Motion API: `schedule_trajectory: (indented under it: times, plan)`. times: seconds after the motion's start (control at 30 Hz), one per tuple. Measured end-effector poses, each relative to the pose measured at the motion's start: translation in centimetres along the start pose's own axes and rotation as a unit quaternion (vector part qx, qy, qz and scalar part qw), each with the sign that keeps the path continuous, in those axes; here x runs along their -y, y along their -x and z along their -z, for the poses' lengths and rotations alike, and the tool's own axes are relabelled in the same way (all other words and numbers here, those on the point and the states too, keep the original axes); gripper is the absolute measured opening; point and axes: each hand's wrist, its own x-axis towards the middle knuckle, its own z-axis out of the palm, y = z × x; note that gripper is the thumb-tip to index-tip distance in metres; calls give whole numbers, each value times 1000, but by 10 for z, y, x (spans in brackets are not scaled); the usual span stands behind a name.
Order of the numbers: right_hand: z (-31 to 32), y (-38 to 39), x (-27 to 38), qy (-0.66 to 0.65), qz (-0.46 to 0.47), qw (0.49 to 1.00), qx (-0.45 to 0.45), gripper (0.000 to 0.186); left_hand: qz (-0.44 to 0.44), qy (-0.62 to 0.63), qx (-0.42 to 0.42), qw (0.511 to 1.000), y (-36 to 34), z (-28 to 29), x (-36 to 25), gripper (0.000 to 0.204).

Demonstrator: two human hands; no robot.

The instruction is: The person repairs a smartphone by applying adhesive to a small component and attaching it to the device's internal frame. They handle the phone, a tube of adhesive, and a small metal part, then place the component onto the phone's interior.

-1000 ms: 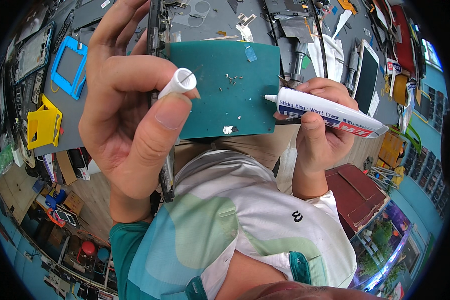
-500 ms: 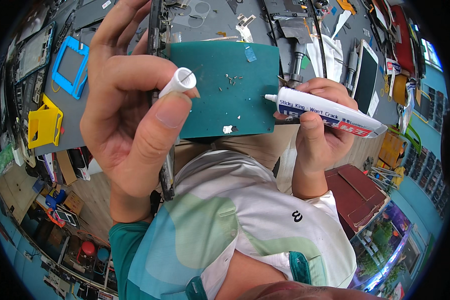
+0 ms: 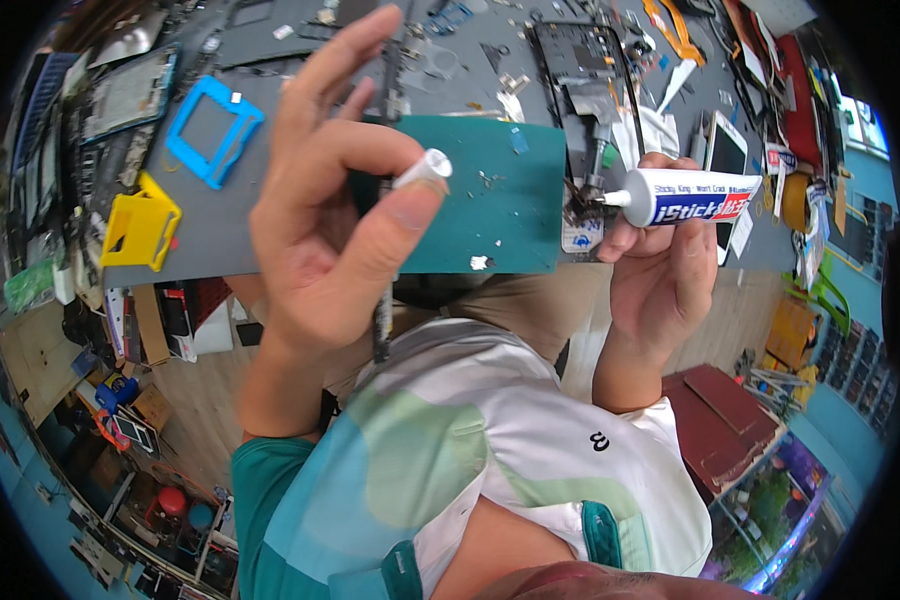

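My left hand point(image 3: 315, 250) pinches a small white cap point(image 3: 428, 168) between thumb and forefinger, its hollow end facing up and right. The other fingers of that hand stretch outward. Behind it runs a thin dark strip, like a phone frame seen edge-on point(image 3: 382, 325); whether the hand also grips it is hidden. My right hand point(image 3: 662, 285) holds a white, blue and red glue tube point(image 3: 692, 198) almost level, fingers behind and thumb below. The tube's bare white nozzle point(image 3: 616, 199) points left, apart from the cap. Between the hands lies a green mat point(image 3: 460, 235) with tiny screws point(image 3: 487, 181) on it.
A blue frame point(image 3: 185, 135) and a yellow stand point(image 3: 130, 232) lie on the left of the grey table. Beyond the tube are a metal-tipped tool point(image 3: 598, 150), a white phone point(image 3: 727, 145) and a dark phone frame point(image 3: 540, 55). Stacked parts line both sides.
Both hands sit lower and farther from the view, the left also more to the right. The tube has swung from slanting to nearly level. The cap stays in my left fingers.
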Motion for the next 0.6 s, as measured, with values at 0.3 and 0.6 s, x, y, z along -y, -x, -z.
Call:
schedule_trajectory:
  times: [0.3, 0.6]
  plan:
    - [-53, -25, -16, 25, -62, 997, 44, 46, 34, 61, -29, 997, 4, -3, -2, 17]
    - [-72, -33, -24, -19, -117, 993, 22, 40, 32, 70, -37, 996, 5, -5, -2, 16]
